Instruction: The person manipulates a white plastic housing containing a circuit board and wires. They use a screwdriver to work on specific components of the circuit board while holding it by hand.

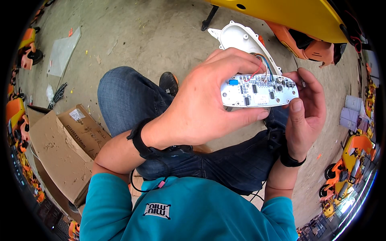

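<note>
A white circuit board (261, 91) with small chips and a blue component is held up above my knees. My left hand (209, 94) grips its left end, thumb along the lower edge and fingers over the top. At the right end, my right hand (307, 106) pinches the board between thumb and curled fingers. Thin coloured wires (270, 66) run from the board's upper edge toward a white plastic housing (235, 36) just beyond, its hollow side showing. Part of that housing is hidden behind my left hand and the board.
An opened cardboard box (60, 140) stands on the floor at my left. A yellow body panel (285, 16) overhangs at the upper right, with an orange plastic part (313, 48) below it. A clear sheet (64, 52) lies at far left. Yellow-orange vehicles (350, 164) line both sides.
</note>
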{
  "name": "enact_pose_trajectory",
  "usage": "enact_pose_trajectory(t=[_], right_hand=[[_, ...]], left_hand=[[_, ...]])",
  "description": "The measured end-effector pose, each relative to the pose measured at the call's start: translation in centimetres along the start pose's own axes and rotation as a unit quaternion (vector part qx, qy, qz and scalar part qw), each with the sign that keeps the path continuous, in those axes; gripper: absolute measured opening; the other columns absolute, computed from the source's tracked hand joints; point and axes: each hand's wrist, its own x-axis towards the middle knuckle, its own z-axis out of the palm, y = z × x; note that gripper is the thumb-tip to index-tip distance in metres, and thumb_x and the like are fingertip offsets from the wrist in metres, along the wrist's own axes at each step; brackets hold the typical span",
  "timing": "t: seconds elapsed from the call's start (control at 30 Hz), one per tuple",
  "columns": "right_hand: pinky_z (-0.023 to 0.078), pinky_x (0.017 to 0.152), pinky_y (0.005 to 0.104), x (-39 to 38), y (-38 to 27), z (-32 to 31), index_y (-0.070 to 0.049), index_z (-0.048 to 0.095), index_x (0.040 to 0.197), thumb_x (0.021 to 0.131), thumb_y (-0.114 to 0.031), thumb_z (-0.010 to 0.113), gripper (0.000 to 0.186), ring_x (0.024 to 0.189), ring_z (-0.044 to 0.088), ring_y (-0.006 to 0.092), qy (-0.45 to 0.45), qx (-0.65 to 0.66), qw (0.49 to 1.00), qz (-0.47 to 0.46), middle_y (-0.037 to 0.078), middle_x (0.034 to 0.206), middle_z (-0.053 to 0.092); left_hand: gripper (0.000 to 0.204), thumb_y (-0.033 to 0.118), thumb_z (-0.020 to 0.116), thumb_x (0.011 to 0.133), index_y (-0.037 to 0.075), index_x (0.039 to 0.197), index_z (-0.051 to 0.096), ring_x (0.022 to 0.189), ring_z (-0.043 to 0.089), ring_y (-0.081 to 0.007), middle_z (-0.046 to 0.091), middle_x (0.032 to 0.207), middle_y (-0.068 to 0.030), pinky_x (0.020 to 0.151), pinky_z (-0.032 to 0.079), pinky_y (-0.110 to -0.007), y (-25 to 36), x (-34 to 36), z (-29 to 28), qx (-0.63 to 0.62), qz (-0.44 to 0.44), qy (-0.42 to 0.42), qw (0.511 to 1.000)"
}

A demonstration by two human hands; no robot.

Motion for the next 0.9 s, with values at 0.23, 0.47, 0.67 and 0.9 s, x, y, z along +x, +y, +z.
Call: enact_pose_trajectory(t=[0.23, 0.47, 0.67, 0.9], right_hand=[[0.05, 0.104, 0.0376, 0.05, 0.02, -0.13, 0.006, 0.05, 0.141, 0.093, -0.011, 0.075, 0.057, 0.117, 0.062, 0.0235, -0.001, -0.007, 1.0, -0.009, 0.02, 0.126, 0.064], [0.051, 0.103, 0.0376, 0.04, 0.05, -0.04, 0.006, 0.049, 0.141, 0.092, -0.01, 0.076, 0.058, 0.117, 0.063, 0.0241, -0.003, -0.003, 1.0, -0.011, 0.021, 0.126, 0.064], [0.051, 0.103, 0.0383, 0.06, -0.04, 0.03, 0.006, 0.048, 0.141, 0.092, -0.011, 0.076, 0.059, 0.118, 0.063, 0.025, -0.002, -0.002, 1.0, -0.004, 0.022, 0.127, 0.064], [0.052, 0.104, 0.039, 0.07, -0.04, 0.01, 0.006, 0.048, 0.142, 0.092, -0.011, 0.077, 0.06, 0.119, 0.063, 0.0258, -0.004, 0.007, 1.0, 0.0, 0.022, 0.128, 0.062]], left_hand=[[0.059, 0.011, 0.093, 0.069, -0.001, 0.12, 0.066, 0.117, 0.065, -0.0269, 0.065, 0.127, -0.0165, 0.099, 0.051, -0.036, -0.06, 0.13, 0.01, 0.032, 0.033, 0.008, 0.999], [0.063, 0.014, 0.095, 0.066, -0.001, 0.12, 0.067, 0.117, 0.065, -0.0283, 0.066, 0.127, -0.0168, 0.099, 0.052, -0.037, -0.04, 0.1, 0.0, 0.048, 0.05, 0.018, 0.997], [0.063, 0.014, 0.096, 0.066, 0.0, 0.12, 0.067, 0.117, 0.065, -0.0279, 0.066, 0.127, -0.0163, 0.099, 0.051, -0.037, 0.01, 0.09, 0.0, 0.044, 0.044, 0.017, 0.998], [0.063, 0.015, 0.096, 0.066, 0.001, 0.12, 0.068, 0.118, 0.064, -0.0272, 0.065, 0.128, -0.0153, 0.1, 0.051, -0.037, 0.11, 0.06, 0.02, 0.038, 0.031, 0.017, 0.999]])
